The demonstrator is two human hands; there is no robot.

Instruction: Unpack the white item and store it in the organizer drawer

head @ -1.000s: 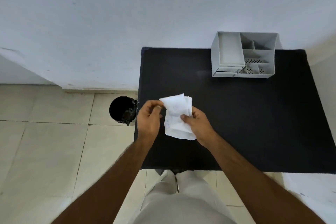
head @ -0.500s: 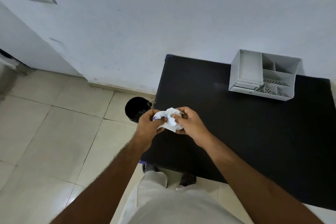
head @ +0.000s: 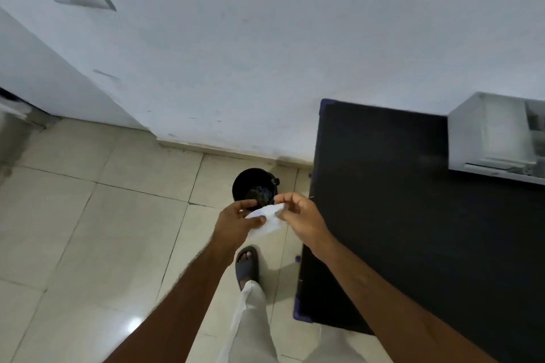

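while both my left hand [head: 236,219] and right hand [head: 299,215] pinch the white wrapper [head: 265,219] over the bin [head: 255,188] at twelve o'clock, the organizer [head: 489,138] at two o'clock waits unfilled.

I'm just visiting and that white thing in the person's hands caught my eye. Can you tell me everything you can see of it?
The white wrapper looks like thin, crumpled paper or plastic; which one I cannot tell. It is held in the air between both hands, the left hand pinching its lower left side and the right hand pinching its upper right end. It hangs over the tiled floor, just in front of a black bin and left of the black table. Any contents are hidden.
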